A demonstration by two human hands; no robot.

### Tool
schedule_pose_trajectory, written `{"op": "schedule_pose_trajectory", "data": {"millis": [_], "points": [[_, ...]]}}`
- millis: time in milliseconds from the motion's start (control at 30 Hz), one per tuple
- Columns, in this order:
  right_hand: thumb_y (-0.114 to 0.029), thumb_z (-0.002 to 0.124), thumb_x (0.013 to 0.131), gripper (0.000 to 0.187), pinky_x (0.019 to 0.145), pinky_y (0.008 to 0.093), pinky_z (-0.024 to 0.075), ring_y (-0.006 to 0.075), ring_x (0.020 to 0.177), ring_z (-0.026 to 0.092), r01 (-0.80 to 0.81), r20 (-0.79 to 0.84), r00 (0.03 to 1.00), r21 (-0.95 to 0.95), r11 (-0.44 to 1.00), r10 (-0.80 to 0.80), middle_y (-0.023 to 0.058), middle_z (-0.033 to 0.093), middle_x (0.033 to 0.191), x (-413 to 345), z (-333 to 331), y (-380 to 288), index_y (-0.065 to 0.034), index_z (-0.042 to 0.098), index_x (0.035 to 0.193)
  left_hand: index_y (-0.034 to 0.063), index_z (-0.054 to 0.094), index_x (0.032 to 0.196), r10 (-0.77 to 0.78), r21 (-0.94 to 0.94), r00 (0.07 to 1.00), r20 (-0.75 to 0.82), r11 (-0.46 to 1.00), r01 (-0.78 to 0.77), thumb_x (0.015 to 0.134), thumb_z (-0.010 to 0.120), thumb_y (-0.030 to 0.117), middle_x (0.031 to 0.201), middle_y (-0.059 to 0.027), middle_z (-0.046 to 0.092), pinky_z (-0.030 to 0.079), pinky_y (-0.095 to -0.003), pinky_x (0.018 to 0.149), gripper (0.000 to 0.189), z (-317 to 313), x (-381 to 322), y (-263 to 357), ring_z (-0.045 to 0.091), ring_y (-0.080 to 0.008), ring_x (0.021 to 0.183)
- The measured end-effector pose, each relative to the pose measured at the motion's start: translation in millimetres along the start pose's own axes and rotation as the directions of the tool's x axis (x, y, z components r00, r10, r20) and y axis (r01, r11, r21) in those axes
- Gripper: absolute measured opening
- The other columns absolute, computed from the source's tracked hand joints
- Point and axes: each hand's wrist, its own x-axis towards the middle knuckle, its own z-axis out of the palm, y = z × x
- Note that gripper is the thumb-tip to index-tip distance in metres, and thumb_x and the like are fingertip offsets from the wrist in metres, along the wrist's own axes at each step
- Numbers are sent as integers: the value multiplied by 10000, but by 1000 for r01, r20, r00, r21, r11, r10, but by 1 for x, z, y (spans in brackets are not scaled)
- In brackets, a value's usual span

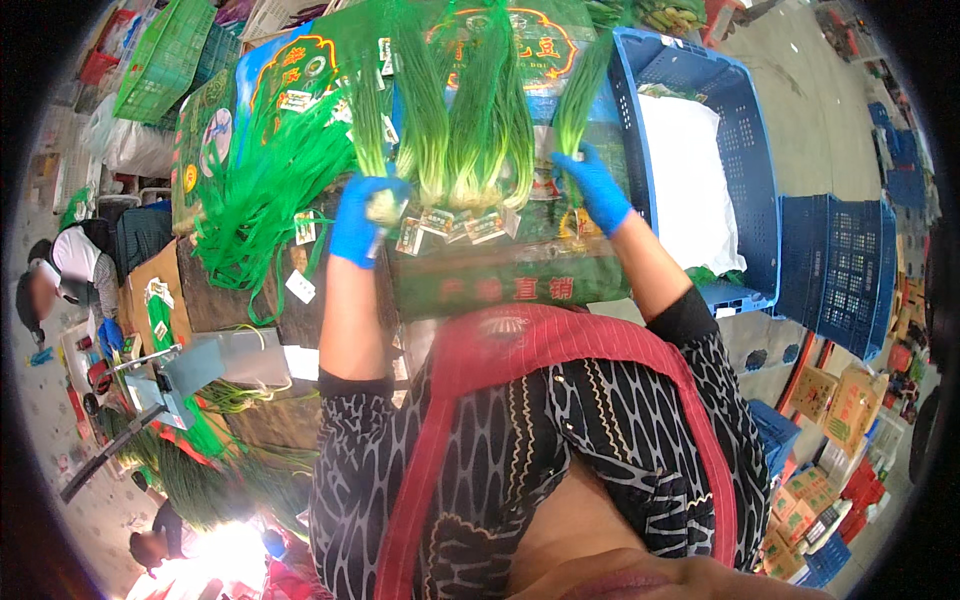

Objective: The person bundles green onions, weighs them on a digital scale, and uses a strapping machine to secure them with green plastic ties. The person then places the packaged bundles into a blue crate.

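My left hand (360, 217), in a blue glove, is closed around the white root end of a bunch of scallions (368, 124). Its leaves point away from me, next to the packed row. Farther right, my right hand (592, 187), also gloved in blue, grips the pale lower stalks of another scallion bunch (579, 105). Between the hands, several scallion bunches in green netting (472, 142) lie side by side, roots toward me. Printed tags (450, 225) hang at their near ends. Left of my left hand spreads a heap of green mesh net bags (277, 187) with tags attached.
A blue plastic crate (757, 157) lined with a white sheet (682, 172) stands close by my right hand. More blue crates (836, 270) are beyond it. Left stands a grey metal device with a lever (172, 382). Co-workers (82, 262) are at the far left.
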Motion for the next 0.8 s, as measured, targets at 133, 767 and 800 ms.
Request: {"op": "schedule_pose_trajectory", "data": {"millis": [133,767,800], "points": [[-390,753,741,750,773,415,516,329,907,656,145,-67,971,-602,785,-231,200,640,1078,7,40,30,-20,399,1289,16,529,1239,64,597,998,-17,801,-41,808,706,171,892,-57,584,478,-293,638,490,16,41,-52,571,-161,730],[-68,568,802,627,1032,317,358,186,1197,485,-52,352,928,436,899,-117,99,527,1311,-66,-10,-21,-1,378,1396,31,567,1200,-478,364,877,42,825,432,780,632,43,1049,-136,649,563,-406,754,425,56,16,-60,660,-245,877],[-52,574,781,636,1031,321,358,198,1192,491,-45,395,909,412,910,-134,115,534,1298,-67,-15,-21,3,388,1386,16,560,1195,-455,318,887,82,855,410,781,607,23,1063,-141,640,568,-421,779,416,50,12,-70,657,-270,901]]}}
